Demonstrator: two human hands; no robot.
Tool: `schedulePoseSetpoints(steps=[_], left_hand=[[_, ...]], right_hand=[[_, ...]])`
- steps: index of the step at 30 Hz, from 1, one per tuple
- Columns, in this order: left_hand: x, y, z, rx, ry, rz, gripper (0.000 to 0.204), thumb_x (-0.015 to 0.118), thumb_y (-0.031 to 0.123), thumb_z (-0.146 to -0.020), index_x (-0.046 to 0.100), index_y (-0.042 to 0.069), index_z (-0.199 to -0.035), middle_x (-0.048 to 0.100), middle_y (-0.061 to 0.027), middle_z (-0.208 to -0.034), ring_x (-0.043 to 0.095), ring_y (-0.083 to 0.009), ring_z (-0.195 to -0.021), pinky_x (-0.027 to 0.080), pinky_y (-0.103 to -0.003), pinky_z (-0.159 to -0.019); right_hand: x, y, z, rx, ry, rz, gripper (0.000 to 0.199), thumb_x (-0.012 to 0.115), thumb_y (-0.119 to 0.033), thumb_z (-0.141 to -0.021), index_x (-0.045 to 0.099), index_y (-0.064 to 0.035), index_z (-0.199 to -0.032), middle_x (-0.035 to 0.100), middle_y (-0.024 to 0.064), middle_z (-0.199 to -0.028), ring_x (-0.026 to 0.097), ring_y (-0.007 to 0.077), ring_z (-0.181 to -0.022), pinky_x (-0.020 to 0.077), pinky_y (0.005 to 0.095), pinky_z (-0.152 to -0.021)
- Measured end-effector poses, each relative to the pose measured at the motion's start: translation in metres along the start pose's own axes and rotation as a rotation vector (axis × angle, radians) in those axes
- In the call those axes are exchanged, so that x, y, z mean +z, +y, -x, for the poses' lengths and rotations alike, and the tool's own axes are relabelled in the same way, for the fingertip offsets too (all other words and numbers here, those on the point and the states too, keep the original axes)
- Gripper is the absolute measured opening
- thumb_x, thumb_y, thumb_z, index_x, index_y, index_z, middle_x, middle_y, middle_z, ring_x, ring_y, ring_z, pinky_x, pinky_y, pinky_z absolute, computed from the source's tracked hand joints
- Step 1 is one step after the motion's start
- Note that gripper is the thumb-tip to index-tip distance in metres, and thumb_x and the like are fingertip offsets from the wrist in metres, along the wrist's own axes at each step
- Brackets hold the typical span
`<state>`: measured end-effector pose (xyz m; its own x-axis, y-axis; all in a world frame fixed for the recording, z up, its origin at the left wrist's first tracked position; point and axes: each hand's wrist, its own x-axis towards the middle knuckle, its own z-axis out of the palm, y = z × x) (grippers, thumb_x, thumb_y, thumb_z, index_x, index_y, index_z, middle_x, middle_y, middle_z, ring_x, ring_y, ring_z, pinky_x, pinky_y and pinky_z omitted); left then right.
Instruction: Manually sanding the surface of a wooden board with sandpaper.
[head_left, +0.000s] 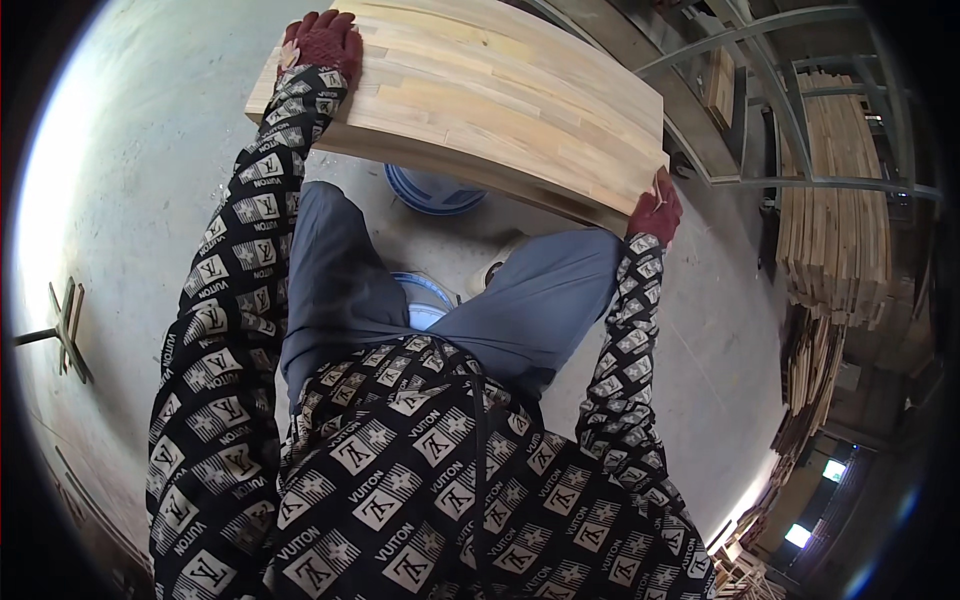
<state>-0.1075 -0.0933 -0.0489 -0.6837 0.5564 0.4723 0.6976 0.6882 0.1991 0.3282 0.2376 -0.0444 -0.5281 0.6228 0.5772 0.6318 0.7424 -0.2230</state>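
A pale wooden panel (490,90), made of many glued strips, lies level in front of my knees. My left hand (325,45), in a dark red glove, holds its left end, the fingers pressed together over the top surface. At the panel's right near corner my right hand (655,208), in a matching glove, is closed round the edge; its fingertips are partly hidden. Below the panel's near edge a blue round bucket or tub (430,190) shows in part. What carries the panel underneath is hidden.
Between my thighs a blue-rimmed round thing (425,298) shows under me. A metal frame rack (745,182) stands close on the right, with stacked wooden boards (830,230) beyond it. A crossed-leg stand (68,330) is on the grey floor (150,180) at left.
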Motion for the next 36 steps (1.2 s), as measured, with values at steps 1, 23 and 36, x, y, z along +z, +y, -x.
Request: schedulePoseSetpoints(steps=[1,23,36], left_hand=[[0.000,0.000,0.000,-0.003,0.011,-0.013,0.042,0.049,0.032,-0.097,0.065,0.009,-0.128,0.063,-0.0106,-0.135,0.054,-0.0289,-0.128,0.036,-0.045,-0.114],[0.004,-0.004,-0.001,-0.007,-0.012,-0.023,0.042,0.050,0.031,-0.095,0.065,0.009,-0.128,0.063,-0.0103,-0.134,0.055,-0.0278,-0.127,0.038,-0.044,-0.112],[0.011,-0.006,-0.001,0.014,0.033,0.029,0.043,0.051,0.032,-0.094,0.065,0.009,-0.128,0.063,-0.0098,-0.136,0.054,-0.0275,-0.128,0.036,-0.044,-0.114]], right_hand=[[-0.002,-0.001,-0.001,0.162,-0.088,0.185,0.045,0.056,-0.020,-0.093,0.062,-0.0072,-0.136,0.067,0.0158,-0.129,0.061,0.0362,-0.122,0.0463,0.0433,-0.108],[-0.002,-0.012,-0.003,0.002,-0.093,0.239,0.046,0.060,-0.027,-0.094,0.064,-0.0064,-0.135,0.066,0.0155,-0.132,0.062,0.0350,-0.120,0.0463,0.0456,-0.106],[0.064,-0.236,0.053,-0.263,-0.426,-0.751,0.068,0.065,-0.036,-0.085,0.050,-0.0102,-0.146,0.042,0.0141,-0.157,0.035,0.0346,-0.147,0.0241,0.0512,-0.123]])
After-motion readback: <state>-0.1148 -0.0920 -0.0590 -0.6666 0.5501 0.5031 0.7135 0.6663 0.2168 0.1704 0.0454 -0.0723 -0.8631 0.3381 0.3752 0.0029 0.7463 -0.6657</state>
